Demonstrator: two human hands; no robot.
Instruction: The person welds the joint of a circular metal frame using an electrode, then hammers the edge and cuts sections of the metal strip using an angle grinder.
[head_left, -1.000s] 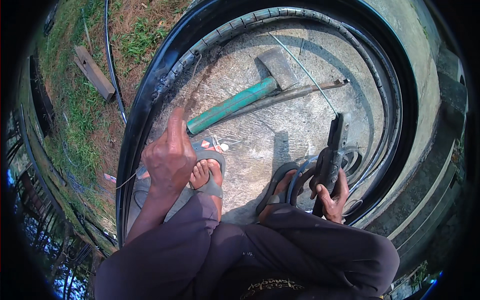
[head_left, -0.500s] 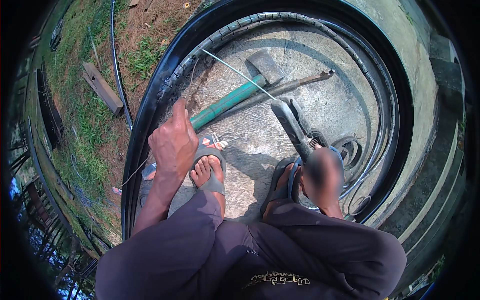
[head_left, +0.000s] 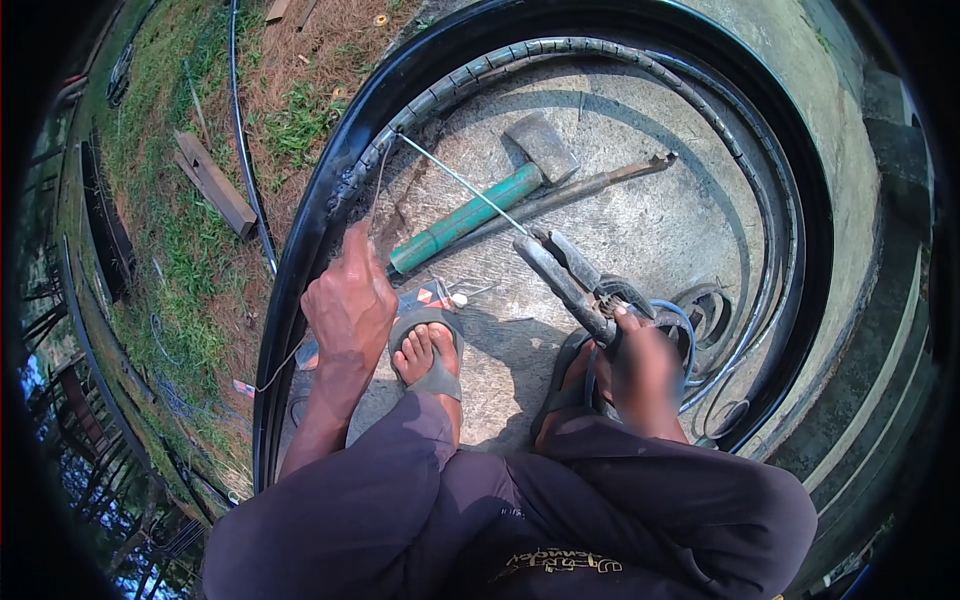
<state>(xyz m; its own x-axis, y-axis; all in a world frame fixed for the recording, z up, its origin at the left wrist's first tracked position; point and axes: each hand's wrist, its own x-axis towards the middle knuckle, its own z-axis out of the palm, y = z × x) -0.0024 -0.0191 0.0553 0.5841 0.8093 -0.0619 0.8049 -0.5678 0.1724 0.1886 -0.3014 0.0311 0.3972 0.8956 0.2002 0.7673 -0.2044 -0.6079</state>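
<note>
My right hand [head_left: 648,375], blurred in part, grips a welding electrode holder [head_left: 575,285]. A pale welding electrode [head_left: 462,185] runs from its jaws to the slotted metal ring [head_left: 465,75], its far end at or very near the ring's left side. My left hand [head_left: 350,300] is closed on a thin wire [head_left: 379,185]. That wire rises to the ring close to the electrode's tip and trails out below the hand to the left. Which fingers pinch it is partly hidden.
A large black hoop [head_left: 815,240] encloses the slotted ring. Inside lie a hammer [head_left: 470,218] with a green handle, a metal bar [head_left: 600,185] and a coiled strip [head_left: 705,315]. My sandalled feet stand on the concrete. A wooden block [head_left: 215,185] lies on the grass at left.
The view has shifted slightly. My right hand has brought the electrode holder left and nearer, and the electrode's tip has moved down along the ring. My left hand keeps the wire.
</note>
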